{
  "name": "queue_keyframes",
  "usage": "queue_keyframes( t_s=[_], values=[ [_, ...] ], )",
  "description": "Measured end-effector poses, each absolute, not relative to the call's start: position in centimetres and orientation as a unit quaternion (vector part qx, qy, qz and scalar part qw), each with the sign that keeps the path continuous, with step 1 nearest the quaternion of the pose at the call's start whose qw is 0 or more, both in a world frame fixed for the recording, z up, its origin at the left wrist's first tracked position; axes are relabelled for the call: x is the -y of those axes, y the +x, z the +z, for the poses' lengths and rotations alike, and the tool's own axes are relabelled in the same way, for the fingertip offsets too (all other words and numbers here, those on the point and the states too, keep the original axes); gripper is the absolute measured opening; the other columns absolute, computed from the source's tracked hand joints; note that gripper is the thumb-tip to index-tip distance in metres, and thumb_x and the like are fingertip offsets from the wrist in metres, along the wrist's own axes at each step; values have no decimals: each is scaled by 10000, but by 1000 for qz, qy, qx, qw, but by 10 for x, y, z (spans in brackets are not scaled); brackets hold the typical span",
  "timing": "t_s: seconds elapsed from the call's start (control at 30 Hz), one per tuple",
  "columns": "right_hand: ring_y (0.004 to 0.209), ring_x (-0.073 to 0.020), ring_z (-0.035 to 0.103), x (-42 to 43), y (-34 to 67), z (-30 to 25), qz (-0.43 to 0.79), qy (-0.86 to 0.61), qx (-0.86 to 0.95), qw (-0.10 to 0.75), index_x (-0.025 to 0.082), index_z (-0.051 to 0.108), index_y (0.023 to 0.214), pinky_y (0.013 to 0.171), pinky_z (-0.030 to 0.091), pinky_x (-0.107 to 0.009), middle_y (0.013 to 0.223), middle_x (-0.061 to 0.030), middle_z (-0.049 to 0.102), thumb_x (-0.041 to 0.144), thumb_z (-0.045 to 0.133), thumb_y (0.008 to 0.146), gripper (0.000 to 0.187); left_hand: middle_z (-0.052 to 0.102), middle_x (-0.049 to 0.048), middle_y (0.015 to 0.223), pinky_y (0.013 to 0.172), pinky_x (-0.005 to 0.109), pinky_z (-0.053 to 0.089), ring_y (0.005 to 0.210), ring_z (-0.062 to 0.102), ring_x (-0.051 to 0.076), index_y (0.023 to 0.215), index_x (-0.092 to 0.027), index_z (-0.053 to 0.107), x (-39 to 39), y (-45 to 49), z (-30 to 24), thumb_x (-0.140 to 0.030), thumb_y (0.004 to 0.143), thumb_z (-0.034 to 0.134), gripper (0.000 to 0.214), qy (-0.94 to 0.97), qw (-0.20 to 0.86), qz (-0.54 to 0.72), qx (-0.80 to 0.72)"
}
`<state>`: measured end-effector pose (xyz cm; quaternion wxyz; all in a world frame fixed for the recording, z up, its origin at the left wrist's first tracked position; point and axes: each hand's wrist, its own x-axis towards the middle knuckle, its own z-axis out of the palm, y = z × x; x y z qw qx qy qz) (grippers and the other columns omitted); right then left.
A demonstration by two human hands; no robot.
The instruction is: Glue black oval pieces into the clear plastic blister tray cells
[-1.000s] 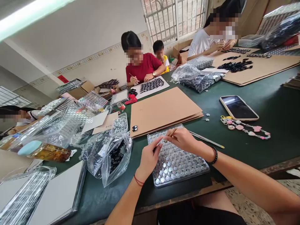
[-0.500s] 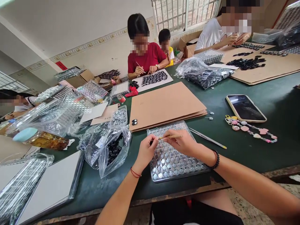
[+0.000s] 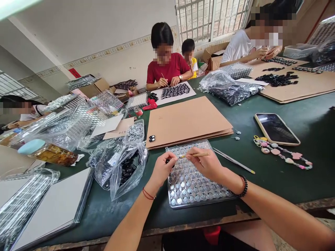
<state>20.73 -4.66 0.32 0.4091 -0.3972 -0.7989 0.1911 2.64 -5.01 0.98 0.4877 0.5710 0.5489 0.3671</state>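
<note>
A clear plastic tray [image 3: 199, 190] of small shiny round pieces lies on the green table in front of me. My left hand [image 3: 161, 169] hovers over the tray's left edge, fingers pinched on a small dark piece. Over the tray's top middle, my right hand [image 3: 206, 164] grips a thin wooden stick [image 3: 196, 154] whose tip points left toward the left hand's fingertips. A stack of brown cardboard sheets [image 3: 187, 120] lies just beyond the tray, with two small dark pieces [image 3: 151, 138] at its near left corner.
A plastic bag of dark pieces [image 3: 123, 167] sits left of the tray; tweezers [image 3: 232, 160] lie to its right. A phone [image 3: 276, 128] and a beaded charm strand [image 3: 284, 155] rest further right. Other people work at the table's far side among trays, bags and boards.
Both hands have stayed over the tray's upper part. The stick now lies level with its tip at the left fingertips. The view has shifted slightly.
</note>
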Motion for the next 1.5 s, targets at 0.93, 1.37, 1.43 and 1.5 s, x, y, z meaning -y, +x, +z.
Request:
queue_keyframes(
  t_s=[0.93,1.37,1.43,1.5],
  values=[
    [407,-80,465,53,204,2,334,-398,695,496,173,505,749,431,352,-208,620,-10,588,327,402,883,229,389,-49,526,437,192,278,448,332,60,924,-145,650,59,33,13,-407,719,579,341,604,470,352,-539],
    [382,-70,474,52,210,12,436,-387,569,580,171,503,798,407,375,-221,638,1,572,358,436,872,212,256,-107,422,313,125,160,316,183,11,812,-135,567,11,-33,18,-341,785,547,209,210,624,630,-412],
    [388,-69,471,53,209,10,434,-383,581,572,173,501,800,412,376,-222,643,2,568,347,428,877,204,265,-106,421,310,131,145,312,191,8,751,-137,548,20,-21,13,-354,745,595,222,229,626,612,-425],
    [393,-69,467,55,208,9,419,-383,597,567,175,499,800,405,365,-219,638,4,562,333,423,880,193,299,-99,435,319,135,143,320,222,3,678,-137,525,34,-1,9,-363,681,655,261,295,627,562,-452]
  ],
)
